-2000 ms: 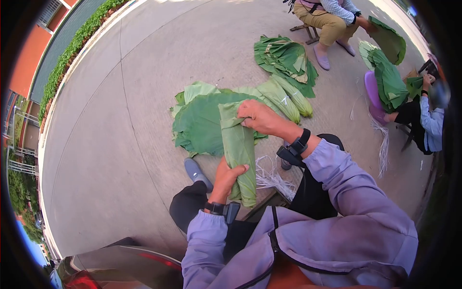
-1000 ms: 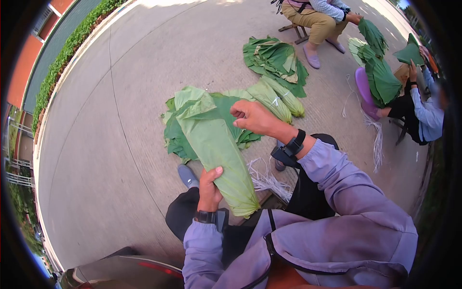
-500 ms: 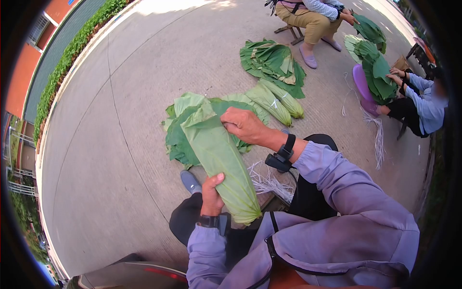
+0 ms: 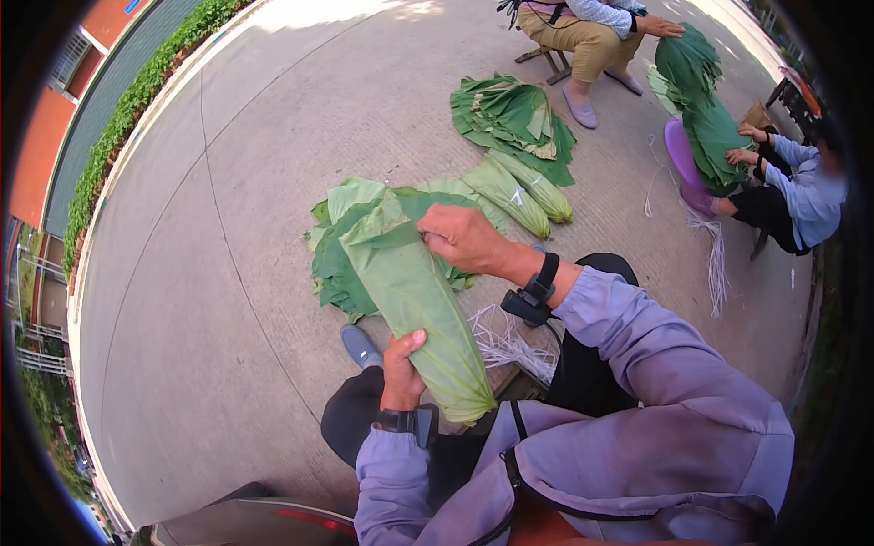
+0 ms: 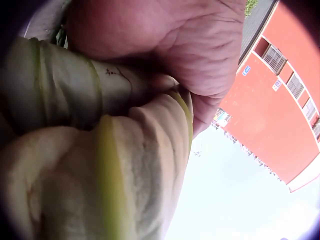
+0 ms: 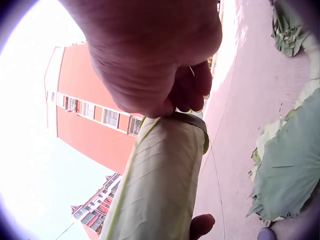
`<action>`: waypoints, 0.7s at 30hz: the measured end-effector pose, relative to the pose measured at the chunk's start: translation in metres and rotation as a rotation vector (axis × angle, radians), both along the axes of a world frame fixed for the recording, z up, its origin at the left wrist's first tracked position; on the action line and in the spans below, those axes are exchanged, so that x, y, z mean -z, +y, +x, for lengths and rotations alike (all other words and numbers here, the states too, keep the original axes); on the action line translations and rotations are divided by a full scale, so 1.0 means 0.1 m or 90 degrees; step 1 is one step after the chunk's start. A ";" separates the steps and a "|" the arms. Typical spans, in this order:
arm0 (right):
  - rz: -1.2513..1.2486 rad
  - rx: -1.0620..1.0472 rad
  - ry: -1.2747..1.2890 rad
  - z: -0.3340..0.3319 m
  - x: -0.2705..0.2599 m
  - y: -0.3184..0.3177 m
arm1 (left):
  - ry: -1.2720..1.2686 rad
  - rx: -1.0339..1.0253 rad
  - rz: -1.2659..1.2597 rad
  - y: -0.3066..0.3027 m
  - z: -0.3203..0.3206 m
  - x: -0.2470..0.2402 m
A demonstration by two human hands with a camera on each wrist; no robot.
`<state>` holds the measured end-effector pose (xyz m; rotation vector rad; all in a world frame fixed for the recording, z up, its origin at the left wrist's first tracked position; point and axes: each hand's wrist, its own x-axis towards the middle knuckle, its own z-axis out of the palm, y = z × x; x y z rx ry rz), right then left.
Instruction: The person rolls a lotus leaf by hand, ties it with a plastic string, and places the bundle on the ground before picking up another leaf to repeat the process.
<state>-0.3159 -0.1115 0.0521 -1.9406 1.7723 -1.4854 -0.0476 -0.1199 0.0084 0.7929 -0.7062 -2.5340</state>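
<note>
While the left hand (image 4: 401, 369) clasped the near end of the leaf roll (image 4: 414, 291), the right hand (image 4: 464, 238) pinched its far tip.

Outdoors, sunlit concrete pavement (image 4: 273, 136) — hedge (image 4: 137, 100) ran along its far edge, red multi-storey building (image 6: 95, 120) behind, pale sky (image 5: 225, 200) overhead.

Pile of green leaves (image 4: 337, 273) spread on concrete pavement (image 4: 182, 300). Just right of the pile, two tied leaf bundles (image 4: 514, 196). Beyond it, a second leaf heap (image 4: 505, 114) and a seated person (image 4: 596, 41). Nearer than the pile, pale strings (image 4: 510, 341). Far left of it, a hedge (image 4: 126, 105).
</note>
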 end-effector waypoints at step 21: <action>0.189 0.056 -0.193 -0.35 -0.02 -0.11 | -0.038 0.038 -0.047 0.04 0.00 -0.02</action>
